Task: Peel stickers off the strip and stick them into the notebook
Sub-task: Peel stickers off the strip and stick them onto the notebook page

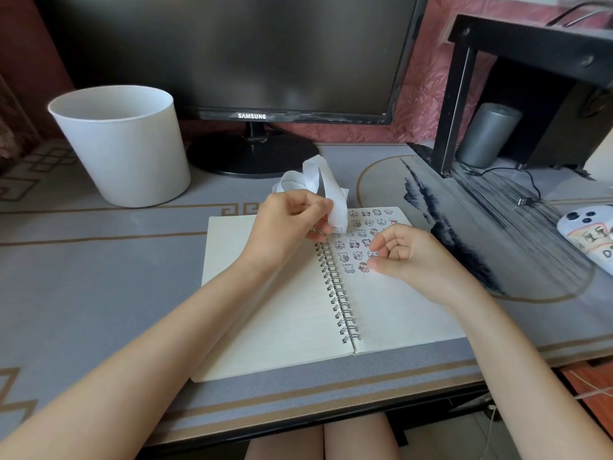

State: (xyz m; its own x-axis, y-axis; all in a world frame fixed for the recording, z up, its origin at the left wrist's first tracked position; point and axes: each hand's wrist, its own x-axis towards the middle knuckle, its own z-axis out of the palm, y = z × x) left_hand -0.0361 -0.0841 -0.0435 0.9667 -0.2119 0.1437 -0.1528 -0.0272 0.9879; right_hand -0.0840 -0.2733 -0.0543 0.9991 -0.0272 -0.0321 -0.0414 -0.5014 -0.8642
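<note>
Strip of curled white paper [331,194] gripped in left hand [292,224], small cartoon sticker [372,254] pinched by right hand [408,257], white spiral-bound notebook [282,310] spread open beneath both.

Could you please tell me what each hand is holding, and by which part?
The left hand pinches the curled white sticker strip near its lower end. The right hand seems to pinch a small cartoon sticker by its edge.

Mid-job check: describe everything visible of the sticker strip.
The sticker strip is a long white band of thin, glossy-looking paper, mostly bare. It curls in loose loops above the left hand, which pinches it and holds it in the air. Its free end hangs over the top of the notebook beside the spiral; faint stickers show there.
</note>
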